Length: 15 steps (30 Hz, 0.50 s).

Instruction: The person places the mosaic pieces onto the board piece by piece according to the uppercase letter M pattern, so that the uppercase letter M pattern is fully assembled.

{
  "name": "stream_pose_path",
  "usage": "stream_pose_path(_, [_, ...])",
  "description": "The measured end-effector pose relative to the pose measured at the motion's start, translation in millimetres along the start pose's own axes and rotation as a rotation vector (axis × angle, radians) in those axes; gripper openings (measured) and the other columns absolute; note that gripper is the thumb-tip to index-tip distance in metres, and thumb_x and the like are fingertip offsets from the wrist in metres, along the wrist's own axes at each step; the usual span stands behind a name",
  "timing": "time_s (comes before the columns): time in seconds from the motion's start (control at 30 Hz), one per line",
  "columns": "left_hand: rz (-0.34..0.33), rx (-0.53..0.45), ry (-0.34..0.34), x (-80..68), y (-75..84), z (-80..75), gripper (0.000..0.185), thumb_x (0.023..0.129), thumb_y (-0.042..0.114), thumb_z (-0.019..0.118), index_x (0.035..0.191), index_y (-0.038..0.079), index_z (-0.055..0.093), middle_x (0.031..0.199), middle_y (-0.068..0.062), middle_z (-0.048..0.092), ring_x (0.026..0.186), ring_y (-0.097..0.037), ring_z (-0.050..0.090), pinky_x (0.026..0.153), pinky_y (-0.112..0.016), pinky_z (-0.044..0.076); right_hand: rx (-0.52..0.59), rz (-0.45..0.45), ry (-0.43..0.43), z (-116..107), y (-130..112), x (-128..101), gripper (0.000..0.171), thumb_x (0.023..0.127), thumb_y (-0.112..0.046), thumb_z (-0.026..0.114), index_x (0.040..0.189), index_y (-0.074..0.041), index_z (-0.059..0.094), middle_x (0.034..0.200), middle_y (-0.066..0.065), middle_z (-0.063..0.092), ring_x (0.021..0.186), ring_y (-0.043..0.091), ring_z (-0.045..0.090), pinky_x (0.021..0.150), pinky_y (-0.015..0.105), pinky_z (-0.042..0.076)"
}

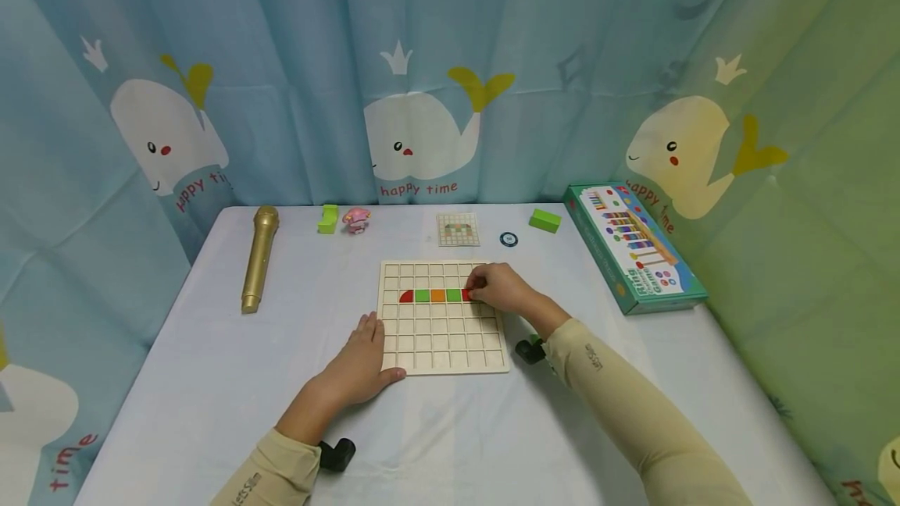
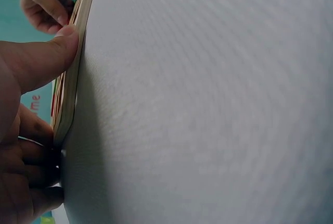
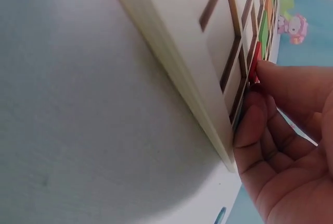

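One red tile (image 1: 467, 294) is being pinched by the right hand (image 1: 501, 288) at the board (image 1: 443, 350) row's end, flat left hand (image 1: 360, 361) bracing the edge; it's risking jamming crooked if pressed tilted.

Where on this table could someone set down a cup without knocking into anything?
Bare cloth lies between the gold microphone and the grid board, and along the near edge in front of the left hand. It is crowded along the back row by the green block and at the right hand beside the game box.
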State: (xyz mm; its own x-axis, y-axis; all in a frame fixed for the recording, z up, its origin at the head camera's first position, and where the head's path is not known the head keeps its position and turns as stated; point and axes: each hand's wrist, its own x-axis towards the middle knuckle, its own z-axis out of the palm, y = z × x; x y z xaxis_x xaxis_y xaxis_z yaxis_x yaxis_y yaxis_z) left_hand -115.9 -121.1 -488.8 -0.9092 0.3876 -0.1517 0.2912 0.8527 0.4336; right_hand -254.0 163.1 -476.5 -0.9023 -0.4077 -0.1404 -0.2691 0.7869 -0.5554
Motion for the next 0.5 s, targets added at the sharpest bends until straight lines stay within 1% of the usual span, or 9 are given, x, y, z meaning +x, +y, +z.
stream_pose_path(0.27, [-0.005, 0.005, -0.006, 0.7, -0.5, 0.0, 0.093, 0.096, 0.041, 0.069, 0.149, -0.02, 0.023, 0.158, -0.037, 0.015, 0.149, -0.048, 0.013, 0.118, -0.054, 0.022, -0.008, -0.021, -0.007, -1.0, -1.6, 0.9, 0.004, 0.092, -0.011, 0.074, 0.092, -0.009, 0.07, 0.084, -0.003, 0.066, 0.078, 0.014, 0.058, 0.074, 0.032, 0.05])
stream_pose_path(0.5, [-0.004, -0.003, -0.005, 0.6, -0.5, 0.1, 0.093, 0.095, 0.041, 0.069, 0.149, -0.02, 0.024, 0.158, -0.037, 0.016, 0.149, -0.048, 0.013, 0.118, -0.055, 0.023, -0.001, -0.035, -0.004, -6.1, 2.7, -5.3, 0.004, 0.094, -0.015, 0.074, 0.094, -0.012, 0.071, 0.09, -0.005, 0.068, 0.084, 0.013, 0.06, 0.079, 0.033, 0.05])
